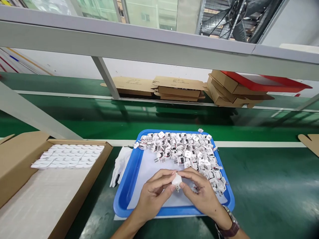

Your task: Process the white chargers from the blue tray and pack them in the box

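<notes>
A small white plug adapter (176,181) with metal prongs pointing down toward me is pinched between both hands. My left hand (156,192) grips its left side with thumb and fingertips. From the right, my right hand (199,189) closes on the same piece, thumb low and fingers along the top. Both hands are above the near part of a blue tray (122,199) lined with white paper. Many white plug pieces (174,146), with dark parts and reddish bits showing inside, fill the tray's far and right sides. Fingers partly cover the held adapter.
Left of the tray lies a white glove (122,164). An open cardboard box (104,152) at the left holds rows of flat white pieces (72,156). Flattened cartons (179,88) and a red-edged box (269,83) sit beyond a metal frame (159,46) over the green table (269,186).
</notes>
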Tool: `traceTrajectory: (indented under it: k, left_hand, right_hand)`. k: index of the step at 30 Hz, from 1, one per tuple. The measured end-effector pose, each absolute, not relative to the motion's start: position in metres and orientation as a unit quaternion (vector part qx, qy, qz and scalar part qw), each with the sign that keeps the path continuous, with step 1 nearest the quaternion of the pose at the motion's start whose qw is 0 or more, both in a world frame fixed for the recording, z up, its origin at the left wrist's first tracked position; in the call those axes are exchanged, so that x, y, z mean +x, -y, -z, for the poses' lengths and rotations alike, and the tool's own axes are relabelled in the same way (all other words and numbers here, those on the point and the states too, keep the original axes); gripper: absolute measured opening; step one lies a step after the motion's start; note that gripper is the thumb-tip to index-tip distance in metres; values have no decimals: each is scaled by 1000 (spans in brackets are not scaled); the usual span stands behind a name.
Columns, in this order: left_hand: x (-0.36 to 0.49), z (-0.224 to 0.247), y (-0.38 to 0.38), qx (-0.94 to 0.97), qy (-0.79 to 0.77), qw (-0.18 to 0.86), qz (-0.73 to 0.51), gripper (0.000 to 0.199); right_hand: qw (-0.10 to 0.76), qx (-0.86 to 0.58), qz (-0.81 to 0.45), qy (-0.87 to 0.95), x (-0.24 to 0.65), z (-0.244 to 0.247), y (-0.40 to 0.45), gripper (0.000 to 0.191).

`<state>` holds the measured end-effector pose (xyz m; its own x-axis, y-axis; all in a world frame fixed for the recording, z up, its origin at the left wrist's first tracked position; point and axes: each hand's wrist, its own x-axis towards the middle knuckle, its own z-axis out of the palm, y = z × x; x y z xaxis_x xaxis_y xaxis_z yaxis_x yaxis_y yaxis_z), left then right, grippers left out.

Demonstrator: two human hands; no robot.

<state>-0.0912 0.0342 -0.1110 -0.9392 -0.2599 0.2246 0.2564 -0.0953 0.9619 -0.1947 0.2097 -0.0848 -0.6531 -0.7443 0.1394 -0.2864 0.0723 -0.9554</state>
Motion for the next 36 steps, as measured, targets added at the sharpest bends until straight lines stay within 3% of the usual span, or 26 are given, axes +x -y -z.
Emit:
traceTrajectory:
  k: [6,17,24,36]
  left_hand:
    - [-88,114,-37,29,654,207,727,30]
    - [-91,116,-45,29,635,204,745,22]
    - [-92,118,-46,53,625,185,757,20]
    - [-92,120,-42,72,630,164,755,25]
  right_hand:
    - [189,-370,571,-708,-190,86,-205,35]
    - [265,-310,623,-668,-192,85,-206,23]
    - [252,-316,601,-689,-195,87,-208,29]
    - [309,-288,586,-691,-198,88,-212,36]
